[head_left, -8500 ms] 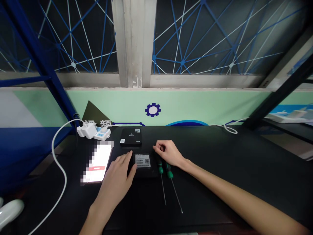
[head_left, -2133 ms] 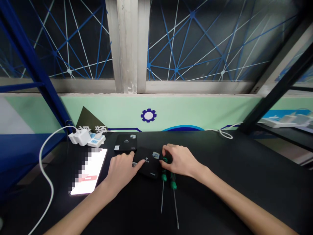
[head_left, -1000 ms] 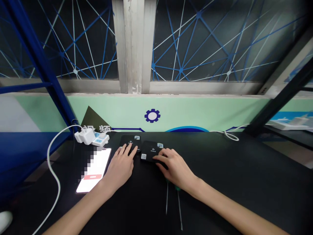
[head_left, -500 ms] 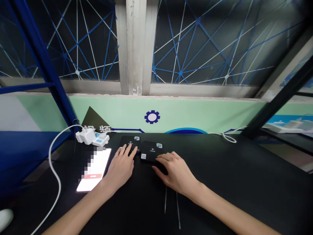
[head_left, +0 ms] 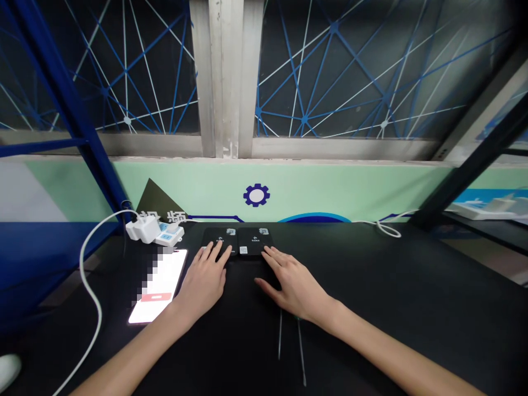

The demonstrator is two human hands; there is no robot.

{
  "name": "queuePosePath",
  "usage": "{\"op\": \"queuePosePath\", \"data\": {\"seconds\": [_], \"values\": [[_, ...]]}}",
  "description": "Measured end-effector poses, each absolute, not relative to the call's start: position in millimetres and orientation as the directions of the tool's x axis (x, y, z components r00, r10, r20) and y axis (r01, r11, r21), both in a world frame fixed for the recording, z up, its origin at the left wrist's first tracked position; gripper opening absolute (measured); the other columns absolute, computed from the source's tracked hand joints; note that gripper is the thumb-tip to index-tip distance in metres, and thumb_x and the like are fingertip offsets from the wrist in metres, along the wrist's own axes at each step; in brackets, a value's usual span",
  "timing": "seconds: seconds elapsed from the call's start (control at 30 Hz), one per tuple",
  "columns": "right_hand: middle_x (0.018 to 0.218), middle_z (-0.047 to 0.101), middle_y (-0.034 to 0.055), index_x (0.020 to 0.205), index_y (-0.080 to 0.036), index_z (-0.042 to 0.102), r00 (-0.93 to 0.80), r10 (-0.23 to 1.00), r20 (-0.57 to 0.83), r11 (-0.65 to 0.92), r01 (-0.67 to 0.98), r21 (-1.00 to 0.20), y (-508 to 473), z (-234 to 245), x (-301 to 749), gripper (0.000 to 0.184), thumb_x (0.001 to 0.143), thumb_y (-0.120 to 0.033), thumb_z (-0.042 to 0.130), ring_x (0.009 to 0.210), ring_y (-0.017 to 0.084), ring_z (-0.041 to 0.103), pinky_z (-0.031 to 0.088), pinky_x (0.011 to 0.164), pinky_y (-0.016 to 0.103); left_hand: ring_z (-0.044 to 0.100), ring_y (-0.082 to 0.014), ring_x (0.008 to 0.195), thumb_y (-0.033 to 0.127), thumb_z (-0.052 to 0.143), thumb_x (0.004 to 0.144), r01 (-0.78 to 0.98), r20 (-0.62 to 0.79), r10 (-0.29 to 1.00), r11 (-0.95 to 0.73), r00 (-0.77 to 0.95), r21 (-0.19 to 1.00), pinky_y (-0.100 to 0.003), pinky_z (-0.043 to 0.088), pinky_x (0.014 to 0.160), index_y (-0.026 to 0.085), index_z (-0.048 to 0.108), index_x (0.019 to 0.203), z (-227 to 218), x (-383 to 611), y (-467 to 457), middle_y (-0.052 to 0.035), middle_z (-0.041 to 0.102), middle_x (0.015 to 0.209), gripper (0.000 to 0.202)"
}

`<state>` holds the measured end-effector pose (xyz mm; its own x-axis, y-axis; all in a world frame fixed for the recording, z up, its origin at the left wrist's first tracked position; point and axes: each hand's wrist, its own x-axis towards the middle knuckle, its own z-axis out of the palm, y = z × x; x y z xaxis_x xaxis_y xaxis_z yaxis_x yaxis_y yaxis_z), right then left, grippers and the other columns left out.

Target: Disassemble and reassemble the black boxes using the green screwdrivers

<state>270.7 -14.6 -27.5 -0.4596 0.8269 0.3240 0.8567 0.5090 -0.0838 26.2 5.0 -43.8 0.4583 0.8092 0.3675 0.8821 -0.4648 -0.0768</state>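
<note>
Two small black boxes lie side by side on the black table near the wall: the left box (head_left: 220, 240) and the right box (head_left: 254, 242). My left hand (head_left: 203, 279) rests flat with its fingers stretched out, fingertips on the near edge of the left box. My right hand (head_left: 293, 283) is flat and open too, its fingertips at the near edge of the right box. Two screwdrivers (head_left: 290, 345) with green handles lie under my right wrist; only their thin shafts show.
A lit phone (head_left: 159, 287) lies left of my left hand. Behind it sit a white charger (head_left: 143, 229) and a power strip (head_left: 169, 235), with a white cable (head_left: 88, 286) looping down the left. Another white cable (head_left: 390, 228) lies at the back right.
The right box was turned over, label side down, and slid back beside the left box. My right hand pushed it there; my left hand moved onto the left box.
</note>
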Motion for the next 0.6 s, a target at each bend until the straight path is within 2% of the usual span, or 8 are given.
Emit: {"op": "queuePosePath", "data": {"seconds": [0.4,0.6], "values": [[0.143,0.054,0.0239,0.136,-0.004,0.058,-0.44,0.83,0.342,0.51,0.848,-0.146,-13.9,-26.6,268.6,0.053,0.096,-0.039,0.054,0.135,0.036,0.051,0.047,0.109,0.051,0.038,-0.0315,0.144,0.018,0.037,0.099,0.89,0.362,0.823,-0.454,0.439,-0.047,-0.054,0.035,0.116,0.017,0.042,0.15,-46.3,30.3,6.1,-0.0124,0.044,0.155,0.051],[0.143,0.056,0.0213,0.135,-0.008,0.06,-0.44,0.828,0.348,0.505,0.854,-0.121,-11.6,-24.9,273.5,0.049,0.095,-0.036,0.056,0.132,0.034,0.054,0.049,0.106,0.05,0.037,-0.0305,0.145,0.019,0.036,0.1,0.887,0.392,0.811,-0.461,0.435,-0.03,-0.053,0.034,0.117,0.017,0.042,0.15,-49.5,30.1,7.5,-0.0122,0.044,0.155,0.051]]}}
